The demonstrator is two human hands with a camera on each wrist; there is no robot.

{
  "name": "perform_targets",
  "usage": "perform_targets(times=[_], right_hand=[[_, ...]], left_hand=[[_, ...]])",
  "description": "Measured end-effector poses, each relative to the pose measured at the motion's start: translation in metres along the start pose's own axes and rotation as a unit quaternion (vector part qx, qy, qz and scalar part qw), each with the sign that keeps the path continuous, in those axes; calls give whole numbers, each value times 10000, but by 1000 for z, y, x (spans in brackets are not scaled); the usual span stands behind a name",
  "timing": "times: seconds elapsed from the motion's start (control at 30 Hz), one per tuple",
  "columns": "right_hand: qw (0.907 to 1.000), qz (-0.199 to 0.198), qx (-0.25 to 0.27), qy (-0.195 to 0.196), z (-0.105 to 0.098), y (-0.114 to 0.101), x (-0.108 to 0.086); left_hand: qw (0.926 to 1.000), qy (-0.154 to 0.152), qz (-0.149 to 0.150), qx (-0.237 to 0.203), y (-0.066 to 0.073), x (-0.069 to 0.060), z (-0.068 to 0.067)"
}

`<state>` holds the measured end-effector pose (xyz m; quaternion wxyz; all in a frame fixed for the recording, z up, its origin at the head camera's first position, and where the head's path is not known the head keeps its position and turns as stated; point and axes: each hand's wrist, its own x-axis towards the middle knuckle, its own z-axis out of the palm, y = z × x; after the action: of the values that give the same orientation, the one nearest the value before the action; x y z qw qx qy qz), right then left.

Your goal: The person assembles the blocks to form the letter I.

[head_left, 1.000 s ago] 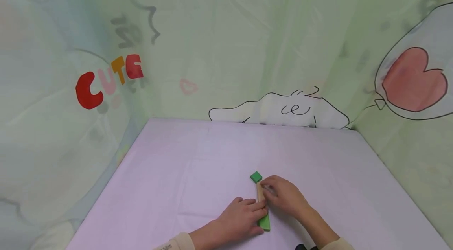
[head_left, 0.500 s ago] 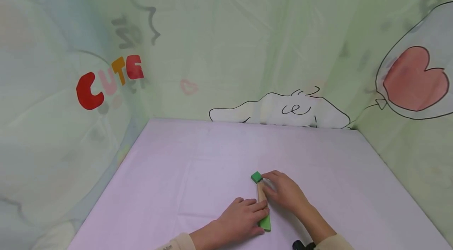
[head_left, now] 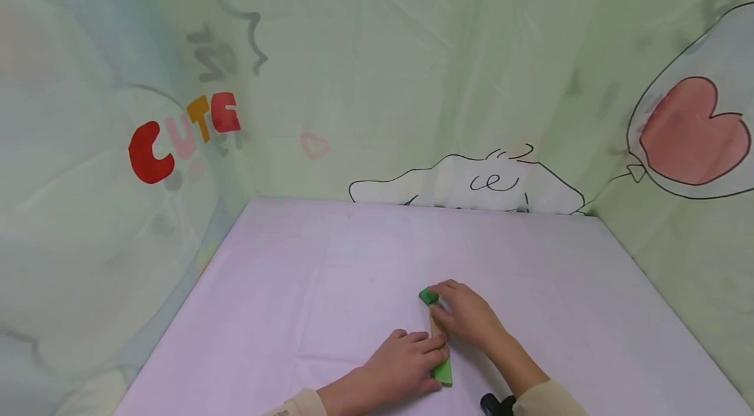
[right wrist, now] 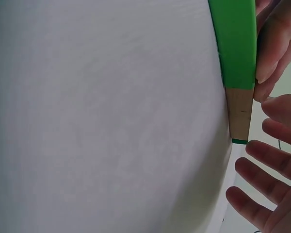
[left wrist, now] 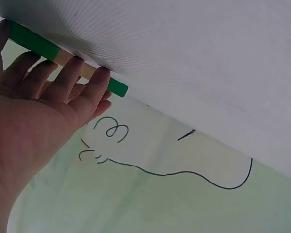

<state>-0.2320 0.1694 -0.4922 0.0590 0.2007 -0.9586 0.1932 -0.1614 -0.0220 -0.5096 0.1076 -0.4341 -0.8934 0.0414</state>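
A light green block (head_left: 443,375), a plain wooden block (head_left: 435,324) and a small dark green block (head_left: 425,296) lie end to end on the cloth. My left hand (head_left: 400,367) rests its fingers across the wooden and light green blocks; in the left wrist view that hand (left wrist: 34,116) touches the row, thumb at the long green block (left wrist: 31,41). With its fingertips, my right hand (head_left: 474,321) touches the small green block, thumb beside the wooden one. From the right wrist view, this hand (right wrist: 281,179) has loosely extended fingers beside the wooden block (right wrist: 239,114).
A pale lilac cloth (head_left: 294,272) covers the table. Around it hang light green curtains (head_left: 377,76) with printed letters, a balloon and a line drawing. Something black (head_left: 497,405) sits by the right sleeve at the near edge.
My right hand has moved forward and slightly left, from the wooden block onto the small green block. The left hand and the blocks have stayed nearly in place.
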Motion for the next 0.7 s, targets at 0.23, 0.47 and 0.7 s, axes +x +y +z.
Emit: perform_targets(times=[0.23, 0.47, 0.7], right_hand=[[9997, 209, -80, -120, 0, -1, 4], [9997, 215, -41, -144, 3, -1, 9], [9987, 391, -175, -282, 6, -6, 12]], left_hand=[[10000, 68, -23, 65, 0, 2, 1], [9990, 389, 14, 199, 0, 1, 2], [9988, 455, 20, 199, 0, 2, 3]])
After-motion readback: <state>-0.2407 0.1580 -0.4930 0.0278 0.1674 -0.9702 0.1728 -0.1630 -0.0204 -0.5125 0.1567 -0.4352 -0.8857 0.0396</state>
